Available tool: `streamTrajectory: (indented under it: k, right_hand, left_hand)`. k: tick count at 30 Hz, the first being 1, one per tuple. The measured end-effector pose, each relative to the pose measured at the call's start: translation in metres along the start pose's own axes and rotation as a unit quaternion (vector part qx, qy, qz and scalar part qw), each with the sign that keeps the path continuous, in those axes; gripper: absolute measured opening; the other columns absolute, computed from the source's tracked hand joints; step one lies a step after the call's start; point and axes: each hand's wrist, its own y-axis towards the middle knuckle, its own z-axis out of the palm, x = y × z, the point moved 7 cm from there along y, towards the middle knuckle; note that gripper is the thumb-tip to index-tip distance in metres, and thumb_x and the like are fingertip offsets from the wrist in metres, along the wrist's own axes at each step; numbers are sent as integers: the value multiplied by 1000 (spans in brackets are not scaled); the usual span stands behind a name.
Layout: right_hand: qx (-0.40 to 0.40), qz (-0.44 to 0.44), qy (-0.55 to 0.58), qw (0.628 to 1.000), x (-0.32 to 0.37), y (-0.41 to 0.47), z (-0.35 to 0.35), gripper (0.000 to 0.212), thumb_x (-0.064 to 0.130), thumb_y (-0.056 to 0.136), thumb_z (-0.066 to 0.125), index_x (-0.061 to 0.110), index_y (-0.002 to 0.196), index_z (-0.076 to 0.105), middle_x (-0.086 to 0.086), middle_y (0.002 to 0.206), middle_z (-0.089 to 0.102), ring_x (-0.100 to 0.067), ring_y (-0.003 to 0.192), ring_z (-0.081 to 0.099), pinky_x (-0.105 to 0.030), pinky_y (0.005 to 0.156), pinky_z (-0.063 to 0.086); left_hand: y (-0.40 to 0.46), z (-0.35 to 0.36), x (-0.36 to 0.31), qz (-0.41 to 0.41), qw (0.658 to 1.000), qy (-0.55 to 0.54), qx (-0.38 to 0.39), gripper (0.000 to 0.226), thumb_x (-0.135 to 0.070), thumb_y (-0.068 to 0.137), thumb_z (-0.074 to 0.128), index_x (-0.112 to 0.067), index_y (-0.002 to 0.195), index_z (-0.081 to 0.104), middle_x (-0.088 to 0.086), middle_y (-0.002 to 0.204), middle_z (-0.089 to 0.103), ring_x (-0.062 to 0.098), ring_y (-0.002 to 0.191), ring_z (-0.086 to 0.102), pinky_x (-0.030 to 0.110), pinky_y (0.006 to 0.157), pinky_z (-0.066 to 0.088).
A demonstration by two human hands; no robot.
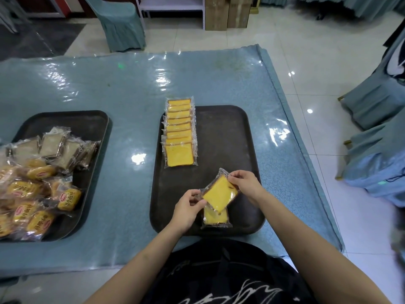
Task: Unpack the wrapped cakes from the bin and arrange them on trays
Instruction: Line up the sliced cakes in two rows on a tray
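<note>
A dark tray (pixel 230 137) lies in front of me on the table. Along its left side runs an overlapping row of wrapped yellow cake slices (pixel 179 137). Above the tray's near end I hold one wrapped yellow cake (pixel 220 193) tilted, my left hand (pixel 188 208) pinching its lower left edge and my right hand (pixel 245 185) pinching its upper right corner. Under it, a second wrapped yellow cake (pixel 215 218) lies flat on the tray. No bin is in view.
A second dark tray (pixel 92 128) at the left holds a heap of wrapped buns (pixel 32 194) and pale wrapped cakes (pixel 54 145). The table carries a blue cloth under clear plastic (pixel 109 88). Covered chairs (pixel 122 25) stand beyond and at the right (pixel 372 102).
</note>
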Motion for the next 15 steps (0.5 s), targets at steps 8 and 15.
streamTrajectory:
  k: [8,15]
  right_hand:
    - [16,6,68,998,6,-4,18,6,14,102,66,11,104,71,-5,90,69,-19,83,62,-32,69,54]
    - [18,7,104,994,17,-3,38,14,15,101,68,14,114,73,-8,109,74,-18,95,68,-30,74,55]
  left_hand:
    - [7,-14,13,-44,991,-124,-41,51,-19,96,73,-23,140,48,3,118,68,17,107,70,42,97,59]
    - [14,-36,11,-35,980,-177,-82,23,-15,97,71,-15,120,68,2,112,76,15,103,74,39,93,62]
